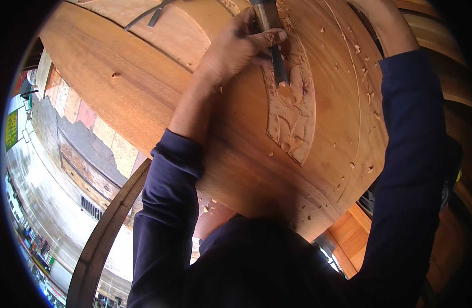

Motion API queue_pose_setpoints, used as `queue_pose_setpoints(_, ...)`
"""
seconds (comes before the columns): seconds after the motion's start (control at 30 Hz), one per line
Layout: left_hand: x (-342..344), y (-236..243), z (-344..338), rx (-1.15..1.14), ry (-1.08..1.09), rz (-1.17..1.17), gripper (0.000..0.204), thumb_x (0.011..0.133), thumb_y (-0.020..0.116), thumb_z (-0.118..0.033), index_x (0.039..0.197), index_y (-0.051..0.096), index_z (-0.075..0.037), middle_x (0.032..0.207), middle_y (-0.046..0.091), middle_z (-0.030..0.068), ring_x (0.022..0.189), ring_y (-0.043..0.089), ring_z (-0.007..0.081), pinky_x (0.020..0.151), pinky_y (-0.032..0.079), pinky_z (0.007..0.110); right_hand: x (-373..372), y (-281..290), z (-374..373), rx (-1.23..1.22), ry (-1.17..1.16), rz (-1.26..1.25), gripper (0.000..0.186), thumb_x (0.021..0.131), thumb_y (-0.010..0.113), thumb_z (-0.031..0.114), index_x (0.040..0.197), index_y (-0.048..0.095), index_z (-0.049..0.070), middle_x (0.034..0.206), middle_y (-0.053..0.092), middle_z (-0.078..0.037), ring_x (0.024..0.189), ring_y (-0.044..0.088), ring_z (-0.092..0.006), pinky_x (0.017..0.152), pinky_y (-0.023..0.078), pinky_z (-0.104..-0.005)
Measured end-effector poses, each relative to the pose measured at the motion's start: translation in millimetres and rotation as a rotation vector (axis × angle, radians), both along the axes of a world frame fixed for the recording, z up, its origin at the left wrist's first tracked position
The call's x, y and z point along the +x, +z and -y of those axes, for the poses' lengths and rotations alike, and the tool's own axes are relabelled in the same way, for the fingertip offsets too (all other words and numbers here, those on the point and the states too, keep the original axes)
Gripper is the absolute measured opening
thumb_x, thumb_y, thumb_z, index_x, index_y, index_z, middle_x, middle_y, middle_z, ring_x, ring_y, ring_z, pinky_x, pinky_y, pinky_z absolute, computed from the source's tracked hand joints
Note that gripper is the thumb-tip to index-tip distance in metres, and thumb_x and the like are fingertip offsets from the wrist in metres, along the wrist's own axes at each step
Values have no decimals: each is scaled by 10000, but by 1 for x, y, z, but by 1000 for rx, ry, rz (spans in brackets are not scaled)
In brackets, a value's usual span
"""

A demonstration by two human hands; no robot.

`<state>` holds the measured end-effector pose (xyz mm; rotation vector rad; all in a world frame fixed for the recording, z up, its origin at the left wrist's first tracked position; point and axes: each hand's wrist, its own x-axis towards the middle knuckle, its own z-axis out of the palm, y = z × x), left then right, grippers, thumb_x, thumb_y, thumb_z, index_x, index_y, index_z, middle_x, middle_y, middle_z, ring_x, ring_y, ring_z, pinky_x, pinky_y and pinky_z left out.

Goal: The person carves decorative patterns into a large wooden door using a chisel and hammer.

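Observation:
My left hand is closed round a wood chisel, its thumb lying across the lower part of the brown wooden handle. The dark steel blade points down, its tip touching a carved floral panel in a broad brown wooden board. Leaves and petals stand out in relief inside the panel's pointed outline. Only my right forearm shows, bare below a dark blue sleeve; the hand itself lies past the top edge.
Wood chips are scattered over the board, mostly right of the panel. Another metal tool rests at the upper left. A curved wooden piece stands at the lower left, with a paved street beyond. Stacked wood lines the right side.

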<state>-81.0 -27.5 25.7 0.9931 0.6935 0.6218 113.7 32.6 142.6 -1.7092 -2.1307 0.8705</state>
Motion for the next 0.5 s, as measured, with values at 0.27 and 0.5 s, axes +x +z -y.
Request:
queue_pose_setpoints(0.27,4,-12,-12,137,-87,-24,379,958,770,-206,1287,625,-84,1040,684,-23,930,640,112,715,558,279,19,-8,1,-18,1,-25,659,859,748,-7,1482,561,93,1313,706,-70,1174,634,-184,1031,481,-303)
queue_pose_setpoints(0.5,7,0,-6,63,-87,-7,384,955,773,-204,1286,626,-76,1056,687,-18,938,650,119,712,559,279,22,3,16,-84,43,-42,662,875,728,-23,1497,556,127,1304,707,-45,1100,623,-144,1004,477,-290)
